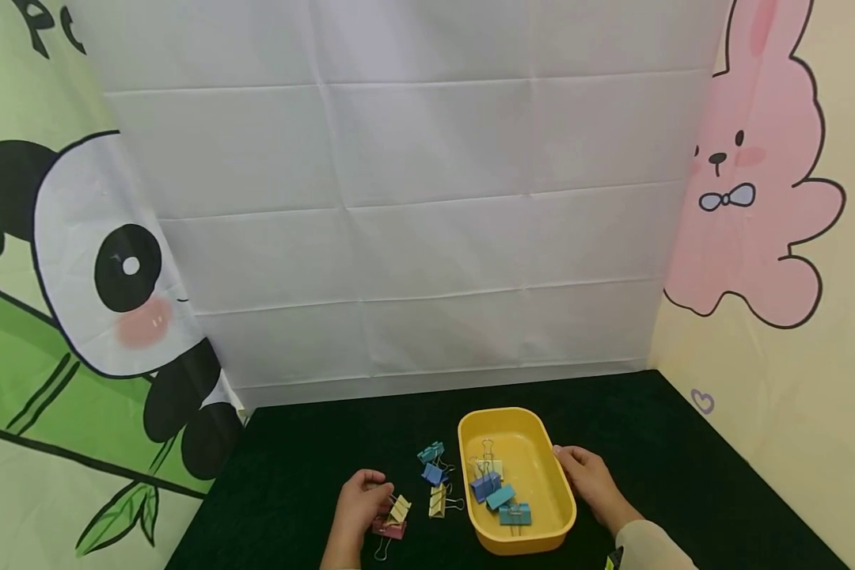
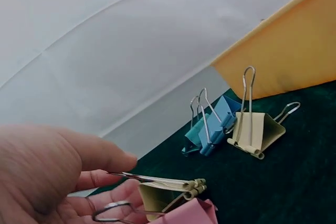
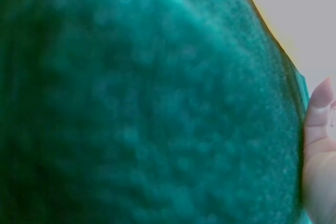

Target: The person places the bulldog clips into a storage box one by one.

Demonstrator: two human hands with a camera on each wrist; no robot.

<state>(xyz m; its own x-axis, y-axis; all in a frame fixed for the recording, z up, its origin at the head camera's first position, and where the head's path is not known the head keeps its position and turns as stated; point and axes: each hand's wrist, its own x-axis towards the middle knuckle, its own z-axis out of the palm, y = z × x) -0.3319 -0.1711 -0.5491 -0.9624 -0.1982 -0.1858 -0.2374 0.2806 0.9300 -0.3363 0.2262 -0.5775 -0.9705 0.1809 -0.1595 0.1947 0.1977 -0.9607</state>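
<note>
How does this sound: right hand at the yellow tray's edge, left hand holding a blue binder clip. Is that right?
Not quite: the left wrist view shows that the binder clip in the left hand is yellow, not blue. The right hand is indeed at the edge of the yellow tray.

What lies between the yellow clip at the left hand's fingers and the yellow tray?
Another yellow clip, with a blue clip and a teal clip farther back. The head view shows this, and the left wrist view agrees.
</note>
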